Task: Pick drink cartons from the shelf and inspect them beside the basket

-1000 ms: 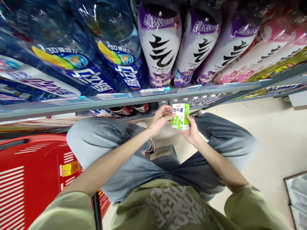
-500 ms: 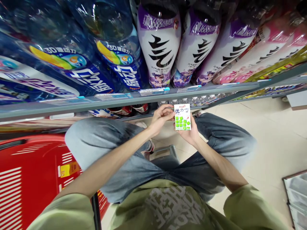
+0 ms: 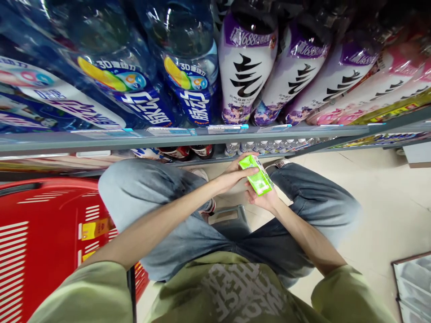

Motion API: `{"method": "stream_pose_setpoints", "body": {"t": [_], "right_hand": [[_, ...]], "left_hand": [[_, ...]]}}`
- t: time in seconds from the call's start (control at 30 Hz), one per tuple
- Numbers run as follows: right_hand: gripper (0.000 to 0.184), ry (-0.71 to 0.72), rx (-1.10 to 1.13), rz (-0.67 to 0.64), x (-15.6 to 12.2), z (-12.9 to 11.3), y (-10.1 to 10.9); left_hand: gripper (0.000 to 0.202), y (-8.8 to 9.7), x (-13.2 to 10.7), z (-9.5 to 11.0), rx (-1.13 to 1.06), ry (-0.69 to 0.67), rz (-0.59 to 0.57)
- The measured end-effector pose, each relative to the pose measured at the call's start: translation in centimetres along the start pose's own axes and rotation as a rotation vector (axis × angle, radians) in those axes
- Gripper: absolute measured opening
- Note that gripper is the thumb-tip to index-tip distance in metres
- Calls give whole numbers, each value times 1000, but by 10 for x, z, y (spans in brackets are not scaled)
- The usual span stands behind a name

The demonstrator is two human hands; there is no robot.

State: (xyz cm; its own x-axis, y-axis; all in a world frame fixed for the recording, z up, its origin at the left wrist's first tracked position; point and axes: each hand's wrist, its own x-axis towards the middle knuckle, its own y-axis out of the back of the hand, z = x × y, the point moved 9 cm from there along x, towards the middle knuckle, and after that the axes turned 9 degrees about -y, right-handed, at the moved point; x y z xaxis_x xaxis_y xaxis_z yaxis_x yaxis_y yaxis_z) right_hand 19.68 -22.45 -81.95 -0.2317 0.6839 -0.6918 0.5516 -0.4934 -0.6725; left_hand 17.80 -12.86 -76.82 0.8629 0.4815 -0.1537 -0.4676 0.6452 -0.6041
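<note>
A small green and white box (image 3: 260, 181) is held between my hands, above the gap between my knees and below the shelf edge. It lies tilted, with a bright green face turned up and a darker printed side along its right. My left hand (image 3: 232, 174) grips its upper left part, thumb laid across the green face and fingers behind. From below, my right hand (image 3: 266, 199) holds the lower right end, its fingers partly hidden under the box.
A shelf edge (image 3: 188, 140) with price tags carries blue drink bottles (image 3: 193, 89) and purple-white bottles (image 3: 247, 80). Small clear bottles (image 3: 262, 146) stand lower down. A red basket (image 3: 50, 233) is at left, a grey stool (image 3: 232, 220) between my legs.
The box has been turned over in my hands, from its white printed front to a green face. My left thumb now lies across it. My view has shifted slightly left.
</note>
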Motion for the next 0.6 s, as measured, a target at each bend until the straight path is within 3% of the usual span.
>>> {"method": "stream_pose_setpoints", "body": {"t": [0.13,0.37,0.47,0.6], "right_hand": [[67,-74,-214,-148,4,15,-2],[80,-229,-282,-123,17,48,8],[80,-238,-263,-89,18,50,8],[77,-187,-234,-32,17,37,5]], "left_hand": [[55,8,-2,-6,141,102,76],[67,34,-15,-33,267,409,222],[67,35,-14,-37,239,404,221],[60,27,-6,-27,229,289,148]]}}
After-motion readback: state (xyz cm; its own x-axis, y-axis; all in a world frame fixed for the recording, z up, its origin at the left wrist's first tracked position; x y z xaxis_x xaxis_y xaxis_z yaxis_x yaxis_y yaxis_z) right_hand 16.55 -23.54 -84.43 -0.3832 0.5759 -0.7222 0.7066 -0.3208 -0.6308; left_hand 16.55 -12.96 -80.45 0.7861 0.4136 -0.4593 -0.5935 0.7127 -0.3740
